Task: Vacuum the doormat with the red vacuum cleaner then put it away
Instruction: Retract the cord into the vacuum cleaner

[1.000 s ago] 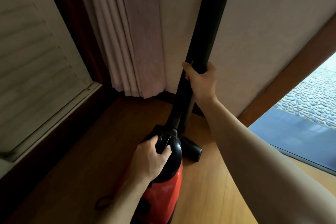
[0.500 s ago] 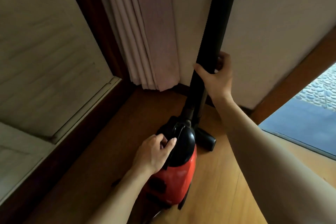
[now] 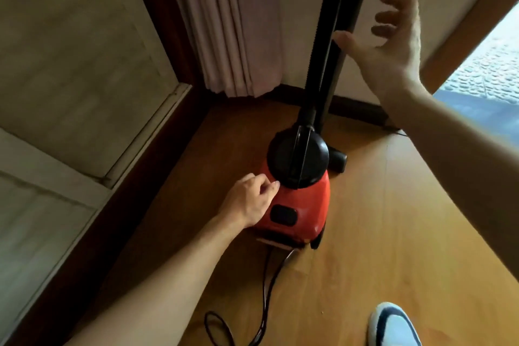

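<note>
Two hands are being held close to the red vacuum cleaner (image 3: 297,205), and nothing is being gripped by either one. The left hand (image 3: 248,202) is being held low beside the red body, with its fingers loosely curled around nothing. Whether its fingertips are touching the black top cannot be told. The right hand (image 3: 393,42) is being held up high with its fingers spread wide, just beside the long black tube (image 3: 334,36) but not around it.

The vacuum cleaner is being stood on the wooden floor (image 3: 407,233) in the corner, near the pink curtain (image 3: 233,22). Its tube is being leaned up against the wall (image 3: 300,8), and its black floor head (image 3: 338,161) is being tucked behind the body. It looks like the putting-away part is nearly being finished. A blue patch (image 3: 477,112) is being shown by the doorway, but whether it is the doormat cannot be told.

Some things could go wrong from here. The tube is being held up by nothing but the wall, so it could slide sideways and fall down if it is bumped by an arm. The black cord (image 3: 265,284) is being left in loops on the floor, close to a white and blue shoe (image 3: 393,326). A foot could be caught in it, and then the whole cleaner could be pulled over.
</note>
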A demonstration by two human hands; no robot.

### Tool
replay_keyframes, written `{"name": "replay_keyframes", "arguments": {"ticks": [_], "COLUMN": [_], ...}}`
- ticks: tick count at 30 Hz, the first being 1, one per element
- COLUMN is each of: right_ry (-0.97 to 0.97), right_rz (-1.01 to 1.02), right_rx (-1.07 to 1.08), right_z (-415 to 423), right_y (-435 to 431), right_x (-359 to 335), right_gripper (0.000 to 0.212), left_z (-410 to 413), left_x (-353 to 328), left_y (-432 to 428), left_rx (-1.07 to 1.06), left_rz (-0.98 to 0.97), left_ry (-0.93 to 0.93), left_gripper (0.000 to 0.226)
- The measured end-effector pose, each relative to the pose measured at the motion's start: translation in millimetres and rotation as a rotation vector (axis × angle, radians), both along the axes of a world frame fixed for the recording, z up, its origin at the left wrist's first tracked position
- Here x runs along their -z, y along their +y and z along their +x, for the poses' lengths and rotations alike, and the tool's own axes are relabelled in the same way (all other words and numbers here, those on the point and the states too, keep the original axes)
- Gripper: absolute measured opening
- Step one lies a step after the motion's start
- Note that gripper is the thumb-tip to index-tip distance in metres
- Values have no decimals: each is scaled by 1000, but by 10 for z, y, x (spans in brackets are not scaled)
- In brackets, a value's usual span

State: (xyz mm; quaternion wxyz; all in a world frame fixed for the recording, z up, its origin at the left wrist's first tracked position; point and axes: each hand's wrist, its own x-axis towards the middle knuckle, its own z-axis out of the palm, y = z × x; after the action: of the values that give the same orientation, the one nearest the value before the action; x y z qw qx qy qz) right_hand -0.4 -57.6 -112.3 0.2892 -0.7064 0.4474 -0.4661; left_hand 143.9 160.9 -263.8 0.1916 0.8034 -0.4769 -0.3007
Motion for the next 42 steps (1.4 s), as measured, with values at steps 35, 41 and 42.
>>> {"name": "replay_keyframes", "arguments": {"ticks": [35, 41, 42], "right_ry": [251, 26, -29], "right_rz": [590, 746, 781], "right_rx": [-42, -78, -80], "right_z": [-553, -413, -380], "right_y": [2923, 2946, 2965], "right_x": [2309, 2345, 2337], "right_gripper": [24, 23, 17], "left_z": [93, 307, 318], "left_x": [394, 484, 491], "left_y": [340, 239, 229], "left_rx": [723, 798, 802], "left_rz": [-201, -195, -184], "left_ry": [-513, -363, -336], "left_gripper": [80, 78, 80]}}
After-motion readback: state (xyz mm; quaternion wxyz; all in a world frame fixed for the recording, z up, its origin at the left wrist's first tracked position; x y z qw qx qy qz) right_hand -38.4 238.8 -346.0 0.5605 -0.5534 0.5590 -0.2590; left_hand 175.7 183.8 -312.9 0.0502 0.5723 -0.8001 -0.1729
